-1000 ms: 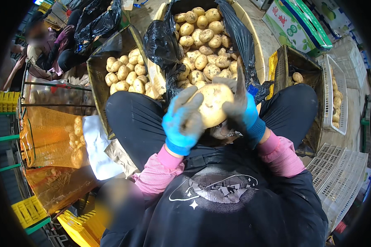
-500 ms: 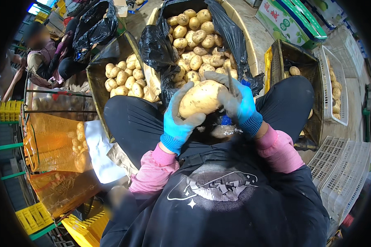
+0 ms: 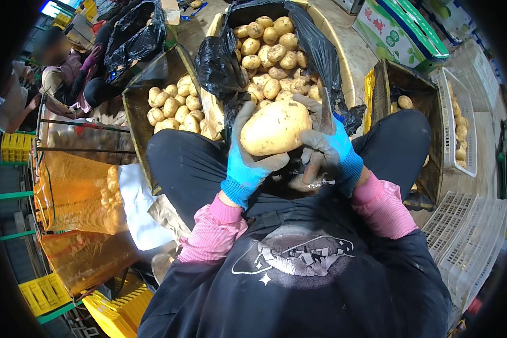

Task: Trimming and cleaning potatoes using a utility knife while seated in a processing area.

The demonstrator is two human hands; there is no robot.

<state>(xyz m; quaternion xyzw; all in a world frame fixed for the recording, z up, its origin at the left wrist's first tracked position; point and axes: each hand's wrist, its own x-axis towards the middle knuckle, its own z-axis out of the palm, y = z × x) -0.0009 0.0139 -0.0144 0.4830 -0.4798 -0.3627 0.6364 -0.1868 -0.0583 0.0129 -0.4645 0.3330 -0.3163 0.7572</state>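
A large pale potato (image 3: 273, 128) is held between my two gloved hands, over my lap. My left hand (image 3: 248, 160) cups it on the left and underneath, fingers curled round it. My right hand (image 3: 327, 143) grips its right side and also has a narrow dark upright tool (image 3: 324, 107), perhaps a blade, by the thumb and fingers; how it is held is unclear. Just beyond lies a box (image 3: 343, 50) lined with black plastic and heaped with potatoes. Something dark and shiny lies below my right hand, too unclear to name.
Potatoes fill a crate (image 3: 129, 107) at left; a darker crate (image 3: 403, 73) and white basket (image 3: 467, 163) hold more at right. Orange mesh sacks (image 3: 73, 186), yellow crates (image 3: 42, 293), stacked white baskets (image 3: 462, 242) and a green-white carton (image 3: 394, 34) surround me. Co-workers (image 3: 65, 84) sit upper left.
The potato in my hands has turned and shifted slightly left since a second ago, and my left fingers have moved round its side. Both hands remain on it.
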